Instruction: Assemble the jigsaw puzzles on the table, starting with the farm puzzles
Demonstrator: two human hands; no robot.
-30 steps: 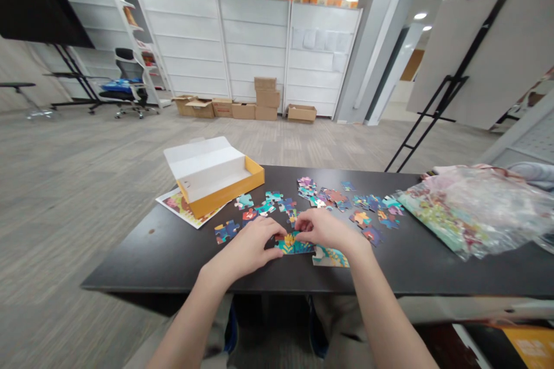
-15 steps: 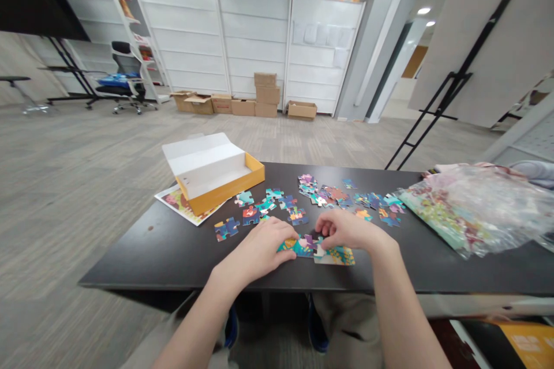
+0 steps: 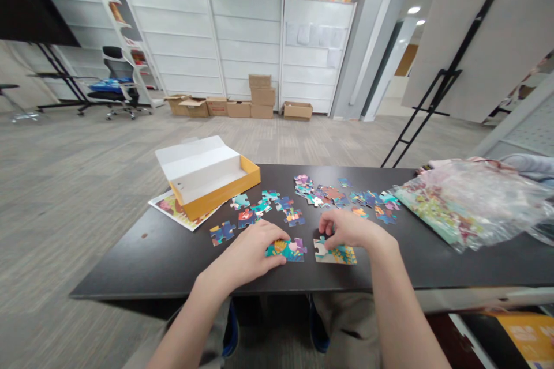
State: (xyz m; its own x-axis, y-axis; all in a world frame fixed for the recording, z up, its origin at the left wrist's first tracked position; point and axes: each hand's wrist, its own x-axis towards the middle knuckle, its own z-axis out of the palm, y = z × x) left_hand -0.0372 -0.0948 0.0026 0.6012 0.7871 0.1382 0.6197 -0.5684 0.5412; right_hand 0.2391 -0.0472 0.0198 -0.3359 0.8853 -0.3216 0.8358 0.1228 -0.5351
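Observation:
On the dark table, my left hand [image 3: 257, 248] grips the left end of a joined strip of teal puzzle pieces [image 3: 294, 249], thumb in front and fingers behind. To the right, my right hand [image 3: 346, 230] has its thumb on a second joined section [image 3: 337, 253] with yellow leaves and a pale lower edge; its other fingers are curled. A narrow gap separates the two sections. Loose pieces [image 3: 246, 217] lie beyond my left hand, and a heap of pieces [image 3: 331, 195] is beyond my right hand.
An open yellow box [image 3: 220, 190] with a white lid rests partly on a picture sheet [image 3: 171, 207] at the table's left. At the right lies a plastic-wrapped colourful item [image 3: 459, 207]. The table's front edge [image 3: 285, 292] is close to my forearms.
The left strip and my left hand have moved left, away from the right section. The two sections, touching before, are now apart. The view has shifted slightly.

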